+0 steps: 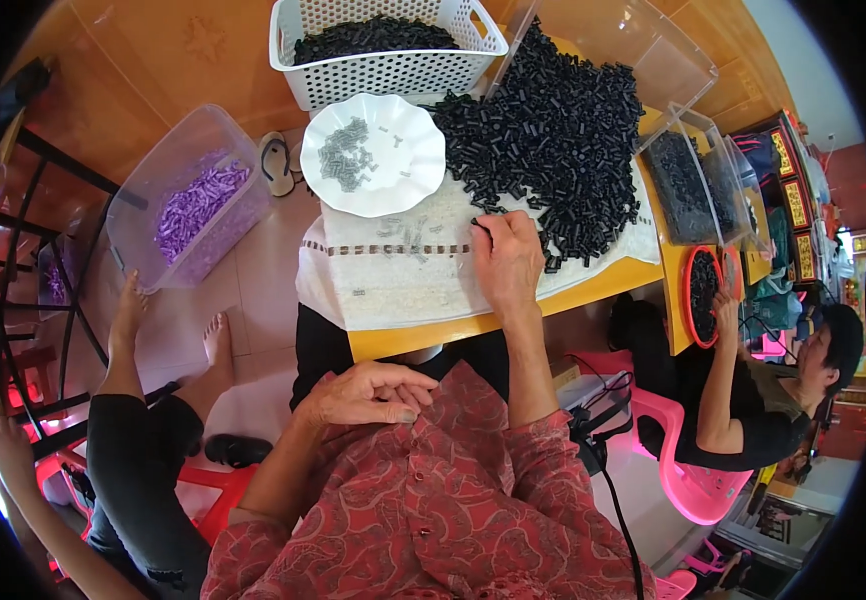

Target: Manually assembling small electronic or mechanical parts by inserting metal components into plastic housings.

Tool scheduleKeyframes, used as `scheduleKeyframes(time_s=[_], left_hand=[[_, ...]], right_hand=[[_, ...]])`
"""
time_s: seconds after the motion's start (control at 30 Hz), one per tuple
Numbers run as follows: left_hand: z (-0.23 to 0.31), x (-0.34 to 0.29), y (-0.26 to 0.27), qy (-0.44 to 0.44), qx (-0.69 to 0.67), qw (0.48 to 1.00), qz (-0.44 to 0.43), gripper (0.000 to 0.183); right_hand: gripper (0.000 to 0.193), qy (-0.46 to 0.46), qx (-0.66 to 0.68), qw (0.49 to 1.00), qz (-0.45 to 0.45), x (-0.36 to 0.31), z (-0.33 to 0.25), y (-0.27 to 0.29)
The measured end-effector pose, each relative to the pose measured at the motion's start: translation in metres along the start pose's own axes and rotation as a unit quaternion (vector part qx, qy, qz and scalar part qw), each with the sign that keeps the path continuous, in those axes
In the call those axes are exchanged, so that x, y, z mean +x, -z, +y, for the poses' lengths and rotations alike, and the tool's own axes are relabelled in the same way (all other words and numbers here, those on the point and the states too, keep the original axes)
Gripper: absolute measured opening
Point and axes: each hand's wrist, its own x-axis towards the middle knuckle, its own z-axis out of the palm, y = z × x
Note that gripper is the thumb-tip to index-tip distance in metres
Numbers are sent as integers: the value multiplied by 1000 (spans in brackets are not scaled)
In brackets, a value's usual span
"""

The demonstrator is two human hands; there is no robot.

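My right hand (509,262) is over the white cloth (383,285), at the left edge of a heap of small black tube-like pieces (543,140). Its thumb and forefinger pinch together on what looks like one small black piece (479,226). My left hand (373,393) rests in front of my shirt by the table's near edge, fingers stretched out, holding nothing. A few clear little pieces (415,238) lie on the cloth left of my right hand. Beyond them, a white scalloped plate (423,140) bears more clear pieces (346,155).
A white perforated basket (393,78) of black pieces stands behind the plate. Clear bins (683,185) are at the right. A tub (138,215) with purple pieces is at the left. A co-worker (753,390) reaches to a red tray (691,300); another person's legs (138,440) show left.
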Motion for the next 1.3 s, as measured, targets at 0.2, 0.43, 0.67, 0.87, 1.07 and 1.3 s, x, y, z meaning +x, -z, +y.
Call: scheduleKeyframes(time_s=[0.2, 0.43, 0.67, 0.87, 1.07, 1.3], left_hand=[[8, 8, -18, -87, -6, 986, 141, 32], [9, 26, -22, -215, 1, 919, 330, 26], [13, 34, -18, -243, -54, 900, 357, 31], [4, 33, -13, -265, -7, 891, 368, 25], [2, 25, -7, -256, -80, 904, 333, 20], [-2, 19, -4, -250, -224, 892, 302, 25]], right_hand=[[14, -104, 283, 953, -24, -31, -11, 9], [16, -272, 546, 779, -142, -58, -43, 32], [17, -285, 556, 761, -175, -72, -60, 35], [14, -260, 545, 775, -187, -73, -74, 40], [15, -233, 509, 804, -200, -74, -81, 43], [16, -244, 536, 778, -218, -74, -86, 42]])
